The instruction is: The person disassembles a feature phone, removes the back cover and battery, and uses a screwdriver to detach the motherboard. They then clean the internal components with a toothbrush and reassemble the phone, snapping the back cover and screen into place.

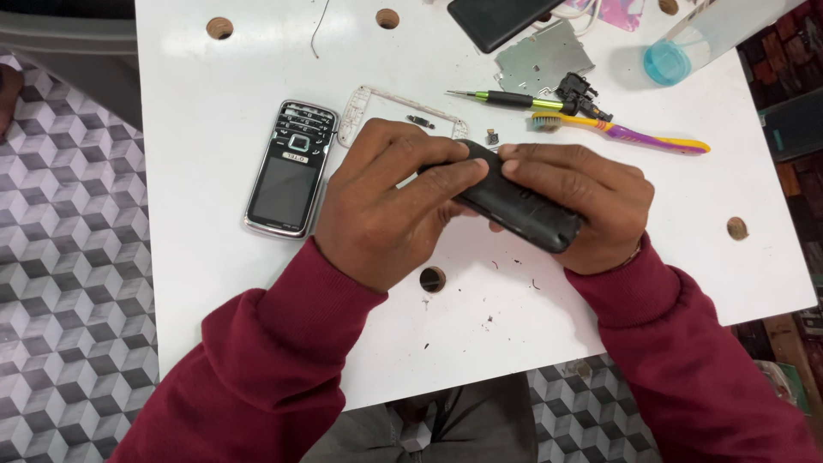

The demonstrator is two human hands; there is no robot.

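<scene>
Phone body (pixel 514 208), black and matte, sits pinched between both hands just above the table (pixel 197 154). Left hand (pixel 390 201) wraps over one end with fingers curled on top, right hand (pixel 579 206) cups the other end from below. Looks light and stiff but probably a bit fragile at the thin plastic edges, so I'd grip along the long sides. Left of the phone body lies a silver front panel (pixel 290 168); behind it a white frame (pixel 377 110), a screwdriver (pixel 506 99) and a toothbrush (pixel 621 131).
</scene>
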